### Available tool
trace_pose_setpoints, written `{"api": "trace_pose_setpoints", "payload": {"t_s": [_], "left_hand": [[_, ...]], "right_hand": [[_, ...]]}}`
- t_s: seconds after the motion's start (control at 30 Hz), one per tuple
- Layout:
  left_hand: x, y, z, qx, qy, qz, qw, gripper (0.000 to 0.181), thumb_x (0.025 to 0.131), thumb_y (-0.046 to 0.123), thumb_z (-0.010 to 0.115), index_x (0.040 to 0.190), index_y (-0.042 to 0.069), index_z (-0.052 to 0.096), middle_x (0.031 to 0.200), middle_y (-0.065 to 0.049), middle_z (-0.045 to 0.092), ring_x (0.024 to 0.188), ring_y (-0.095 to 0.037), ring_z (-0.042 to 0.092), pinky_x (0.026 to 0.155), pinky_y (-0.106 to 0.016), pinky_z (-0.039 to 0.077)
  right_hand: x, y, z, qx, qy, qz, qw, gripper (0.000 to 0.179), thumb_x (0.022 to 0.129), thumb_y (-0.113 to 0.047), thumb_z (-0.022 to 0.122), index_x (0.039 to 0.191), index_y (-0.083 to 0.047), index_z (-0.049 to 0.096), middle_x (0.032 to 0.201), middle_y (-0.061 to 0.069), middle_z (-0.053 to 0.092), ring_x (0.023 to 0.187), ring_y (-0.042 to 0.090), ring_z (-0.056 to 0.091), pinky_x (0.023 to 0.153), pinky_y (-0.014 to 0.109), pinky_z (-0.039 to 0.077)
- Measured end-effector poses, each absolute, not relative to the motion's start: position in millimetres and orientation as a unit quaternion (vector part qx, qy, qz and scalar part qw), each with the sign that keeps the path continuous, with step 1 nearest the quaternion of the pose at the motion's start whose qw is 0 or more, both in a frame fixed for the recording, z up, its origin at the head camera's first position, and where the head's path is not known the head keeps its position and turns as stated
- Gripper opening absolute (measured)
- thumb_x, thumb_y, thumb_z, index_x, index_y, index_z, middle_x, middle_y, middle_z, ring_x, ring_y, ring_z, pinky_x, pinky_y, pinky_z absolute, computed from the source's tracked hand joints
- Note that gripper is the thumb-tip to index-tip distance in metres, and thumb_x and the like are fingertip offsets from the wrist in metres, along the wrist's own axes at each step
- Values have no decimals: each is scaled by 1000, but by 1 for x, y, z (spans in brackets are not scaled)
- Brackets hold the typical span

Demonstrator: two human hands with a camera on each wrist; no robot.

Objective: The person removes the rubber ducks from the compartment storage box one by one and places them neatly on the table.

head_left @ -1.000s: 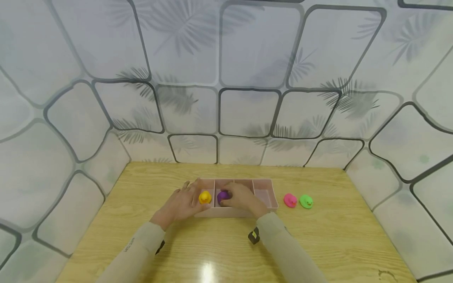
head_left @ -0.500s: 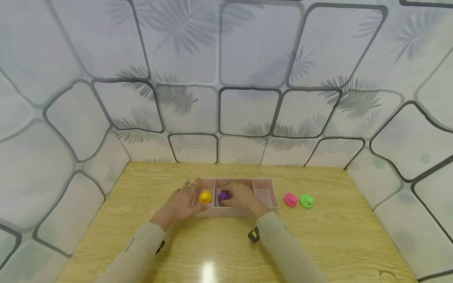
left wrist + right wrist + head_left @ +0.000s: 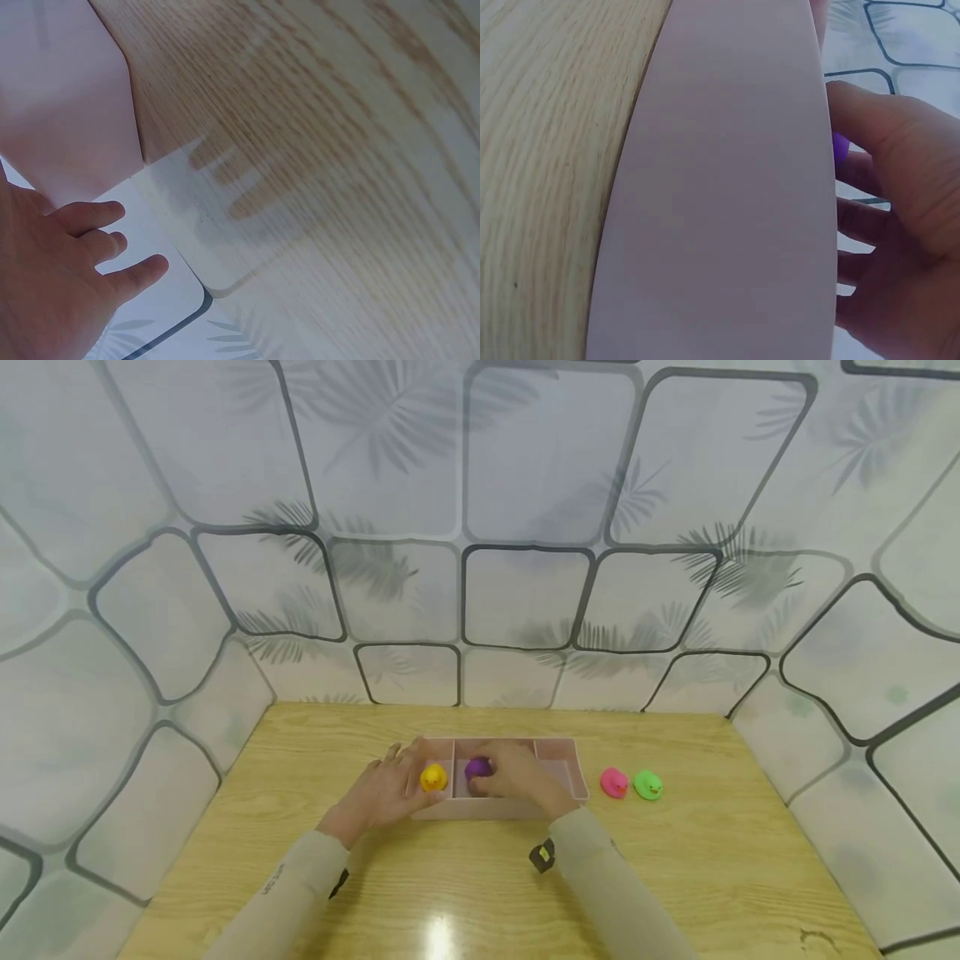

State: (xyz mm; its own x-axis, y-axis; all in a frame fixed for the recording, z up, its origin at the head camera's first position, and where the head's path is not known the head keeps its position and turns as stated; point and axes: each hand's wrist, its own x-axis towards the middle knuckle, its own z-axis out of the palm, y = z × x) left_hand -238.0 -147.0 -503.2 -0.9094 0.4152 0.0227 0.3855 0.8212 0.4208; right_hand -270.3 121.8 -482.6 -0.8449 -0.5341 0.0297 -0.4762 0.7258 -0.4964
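A pink box with dividers stands on the table, a yellow rubber duck in its leftmost compartment. My left hand lies at the box's left end, thumb along the front rim and fingers loosely spread; the left wrist view shows the hand beside the box wall. Over the compartment to the right of the yellow duck, my right hand pinches a purple rubber duck, partly hidden by the fingers. Behind the box front, the right wrist view catches only a sliver of purple.
To the right of the box, a pink duck and a green duck sit side by side on the wooden table. A patterned wall covering rises behind the table and along both sides.
My right hand has shifted slightly right and away from me, and the purple duck moved with it inside the box. The left hand and the other ducks stay put.
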Motion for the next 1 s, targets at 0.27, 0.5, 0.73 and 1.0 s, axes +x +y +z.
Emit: {"api": "trace_pose_setpoints", "payload": {"t_s": [0.27,0.5,0.73,1.0], "left_hand": [[-238,-148,-504,209,954,213,37,104,96,74,56,170,9,20,171,-15,35,155,-53,30,117,-73,35],[-239,-148,-505,214,953,213,27,103,96,73,56,169,8,22,170,-14,35,155,-52,32,117,-73,36],[-238,-148,-505,213,954,211,28,107,95,78,53,169,7,20,169,-15,38,154,-52,33,116,-72,38],[-238,-147,-504,213,954,211,24,107,95,76,55,168,6,22,169,-16,38,153,-53,34,115,-73,38]], "right_hand": [[-267,132,-473,-264,916,-301,0,37,89,-22,82,124,-11,76,112,8,67,99,19,63,86,34,58],[-262,140,-463,-248,891,-380,7,37,91,-18,82,126,-9,75,119,10,67,100,23,65,85,34,59],[-261,152,-461,-237,874,-422,31,37,93,-14,79,128,-9,70,125,8,70,108,25,67,94,39,60],[-261,167,-465,-209,876,-435,10,38,89,-15,78,126,-13,71,117,9,75,101,23,71,90,37,61]]}}
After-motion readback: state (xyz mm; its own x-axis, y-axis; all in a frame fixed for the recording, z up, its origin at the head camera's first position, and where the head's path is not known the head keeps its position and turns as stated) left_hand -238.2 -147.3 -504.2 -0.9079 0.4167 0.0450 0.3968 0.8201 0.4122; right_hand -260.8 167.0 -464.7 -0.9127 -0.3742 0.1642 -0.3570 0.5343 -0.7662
